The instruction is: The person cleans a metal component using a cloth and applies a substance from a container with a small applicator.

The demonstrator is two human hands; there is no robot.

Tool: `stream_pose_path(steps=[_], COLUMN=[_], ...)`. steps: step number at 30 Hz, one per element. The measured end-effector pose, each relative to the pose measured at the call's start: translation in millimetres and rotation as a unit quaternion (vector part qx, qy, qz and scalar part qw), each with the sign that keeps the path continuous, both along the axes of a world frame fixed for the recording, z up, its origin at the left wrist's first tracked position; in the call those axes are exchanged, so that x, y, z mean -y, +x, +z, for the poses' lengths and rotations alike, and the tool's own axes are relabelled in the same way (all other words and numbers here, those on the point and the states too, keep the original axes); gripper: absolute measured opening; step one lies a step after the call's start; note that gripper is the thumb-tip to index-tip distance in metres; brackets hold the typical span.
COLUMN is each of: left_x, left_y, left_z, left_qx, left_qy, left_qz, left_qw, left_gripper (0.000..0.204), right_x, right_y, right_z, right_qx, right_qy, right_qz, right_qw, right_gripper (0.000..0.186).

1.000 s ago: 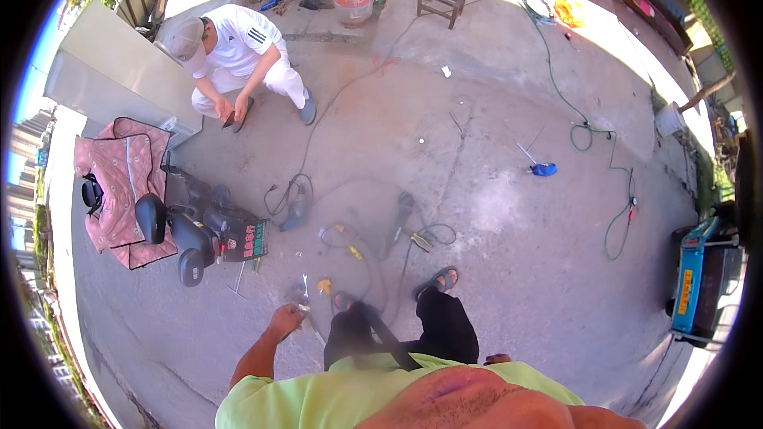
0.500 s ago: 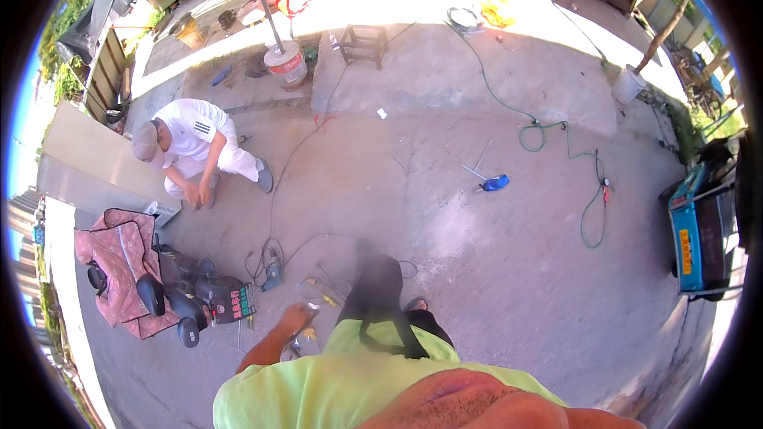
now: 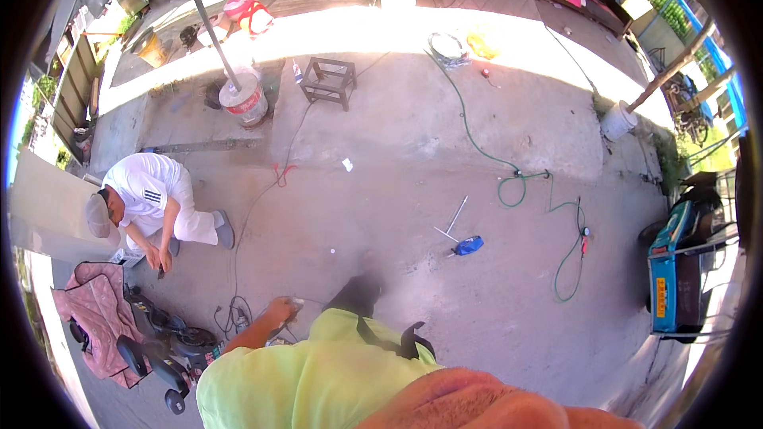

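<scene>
My left hand [image 3: 278,314] reaches out from the lower edge, low over the concrete. Its fingers are closed around a small pale thing [image 3: 297,303], too small to name. Close by on the ground lie coiled dark cables [image 3: 236,318], partly hidden by my forearm. My right hand is out of sight; only part of an upper arm shows at the lower right. A T-handled wrench [image 3: 455,224] lies farther ahead, next to a blue tool [image 3: 469,245] whose kind I cannot make out.
At left a person in white [image 3: 151,202] squats, hands around a small dark thing, behind a scooter [image 3: 163,361] with a pink quilted cover [image 3: 103,310]. A green hose [image 3: 469,131] crosses the ground. A stool [image 3: 329,82], a bucket-based pole [image 3: 244,103] and a blue vehicle [image 3: 664,286] stand around.
The view has shifted, so the ground objects sit lower and mostly farther left. My left hand has moved forward, still closed. The blue-green power tool by the cables is now hidden.
</scene>
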State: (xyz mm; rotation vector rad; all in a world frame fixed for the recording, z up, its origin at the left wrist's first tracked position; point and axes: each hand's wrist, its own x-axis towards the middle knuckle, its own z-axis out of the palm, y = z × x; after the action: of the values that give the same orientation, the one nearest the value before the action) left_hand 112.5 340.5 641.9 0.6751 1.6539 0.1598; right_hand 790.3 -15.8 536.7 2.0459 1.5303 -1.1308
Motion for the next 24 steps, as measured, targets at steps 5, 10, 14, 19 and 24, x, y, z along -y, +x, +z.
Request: stream_pose_path(steps=[5,10,14,19,24], left_x=[-229,-406,-473,-507,-552], left_y=[19,46,93,148,206], left_z=[76,64,52,44,45], left_qx=[-0.021,-0.011,-0.005,0.003,0.003], left_qy=[0.135,0.216,0.134,0.055,0.004], left_qz=[-0.013,-0.040,-0.039,0.035,0.058], left_qw=[0.991,0.976,0.990,0.998,0.998], left_gripper=[0.018,0.018,0.021,0.026,0.025], right_x=[-170,-303,-395,-528,-848], right_y=[-2,10,38,115,239], right_z=[49,74,74,59,108], right_qx=[-0.071,-0.125,-0.160,-0.203,-0.213], right_qy=[-0.005,-0.019,-0.069,-0.114,0.060], right_qz=[-0.205,-0.366,-0.471,-0.597,-0.581], right_qw=[0.976,0.922,0.865,0.767,0.783], right_gripper=[0.026,0.022,0.019,0.015,0.018])
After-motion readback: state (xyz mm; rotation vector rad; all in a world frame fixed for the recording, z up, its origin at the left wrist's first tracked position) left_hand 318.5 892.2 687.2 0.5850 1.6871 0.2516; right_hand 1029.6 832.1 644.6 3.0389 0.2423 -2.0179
